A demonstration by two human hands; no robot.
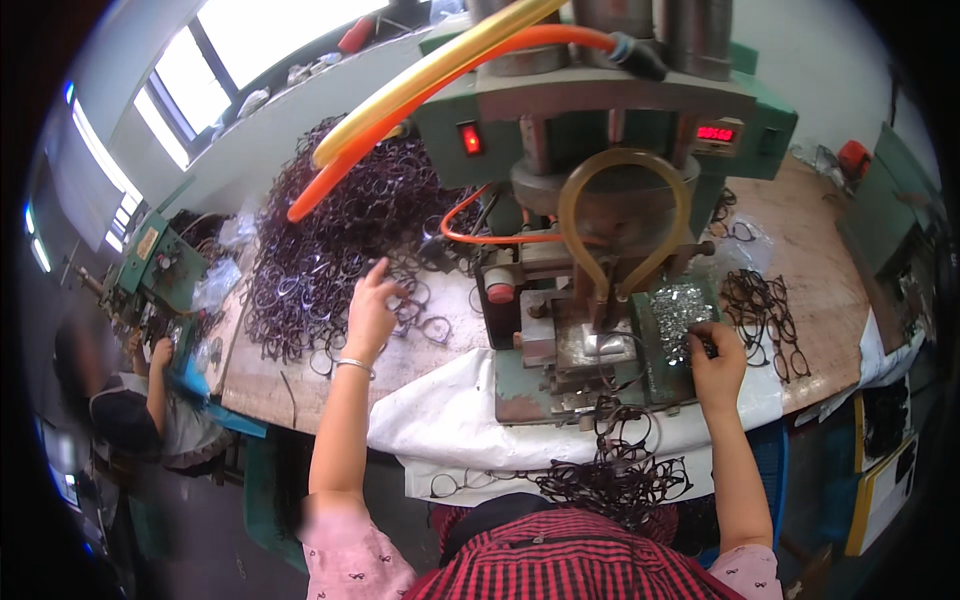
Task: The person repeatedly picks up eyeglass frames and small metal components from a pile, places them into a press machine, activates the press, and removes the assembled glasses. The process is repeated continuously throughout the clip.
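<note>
My left hand [372, 308] reaches over the near edge of a big heap of dark eyeglass frames [330, 230]. Its fingers are apart and nothing shows in them. Beside the press, my right hand [717, 362] has its fingertips drawn together at a pile of small shiny metal pieces [678, 312]; what it pinches, if anything, is too small to make out. Between the hands stands a green press [600, 100]. One eyeglass frame [622, 378] hangs at the front of its metal fixture [590, 342]. More dark frames [610, 470] lie in a tangle at my lap.
Orange [400, 110] and yellow hoses cross above the heap. A tan hose loop [568, 200] hangs before the press. Further frames [765, 310] lie on the table to the right. White cloth [440, 410] covers the table's front edge. At far left another person [130, 400] sits by a green machine [160, 260].
</note>
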